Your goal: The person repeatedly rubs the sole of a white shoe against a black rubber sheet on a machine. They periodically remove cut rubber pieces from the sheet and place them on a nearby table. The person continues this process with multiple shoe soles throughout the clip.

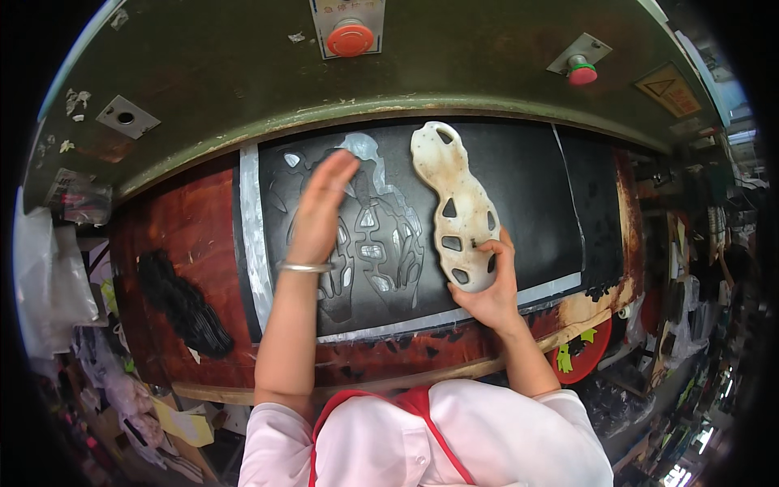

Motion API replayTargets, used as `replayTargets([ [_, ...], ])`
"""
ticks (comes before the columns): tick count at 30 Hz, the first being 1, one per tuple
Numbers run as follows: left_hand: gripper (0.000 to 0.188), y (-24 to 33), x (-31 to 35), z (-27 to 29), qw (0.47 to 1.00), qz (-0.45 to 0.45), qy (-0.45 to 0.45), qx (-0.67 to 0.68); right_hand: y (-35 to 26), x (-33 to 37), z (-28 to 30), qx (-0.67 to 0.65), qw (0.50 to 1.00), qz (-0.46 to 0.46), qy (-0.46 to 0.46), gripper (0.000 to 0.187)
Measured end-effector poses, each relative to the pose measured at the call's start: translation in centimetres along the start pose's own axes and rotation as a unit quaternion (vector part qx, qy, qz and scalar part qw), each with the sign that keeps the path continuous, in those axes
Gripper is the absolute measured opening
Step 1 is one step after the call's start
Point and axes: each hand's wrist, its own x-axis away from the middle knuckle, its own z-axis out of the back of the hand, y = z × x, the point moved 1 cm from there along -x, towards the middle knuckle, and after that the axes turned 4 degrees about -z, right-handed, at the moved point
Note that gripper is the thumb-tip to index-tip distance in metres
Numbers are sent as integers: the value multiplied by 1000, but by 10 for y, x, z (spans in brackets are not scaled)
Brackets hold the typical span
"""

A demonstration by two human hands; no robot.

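My right hand grips the lower end of a cream-coloured, sole-shaped cutting die, thumb and fingers at its right and lower edges. Several holes pierce this stained die, which rests on or just over a black sheet. To its left, sole-shaped cut lines and small openings mark the sheet, with pale backing showing through. My left hand, slightly blurred and with a bangle at the wrist, is over this cut area. Its fingers are stretched out and nothing shows in them; I cannot tell whether it touches the sheet.
A stack of black cut pieces lies on the reddish-brown board at left. Across the far side runs a green machine beam with a red push button and a smaller one. A red bowl sits below the right edge.
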Motion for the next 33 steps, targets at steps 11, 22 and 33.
replayTargets([
  [11,23,30,142,23,994,46,39,-94,-4,19,2,66,998,16,7,88],
  [22,21,-6,170,8,872,-100,45,-476,10,-170,79,101,930,80,343,87],
  [33,11,-19,64,12,811,-177,82,-552,25,-198,74,137,928,72,338,94],
])
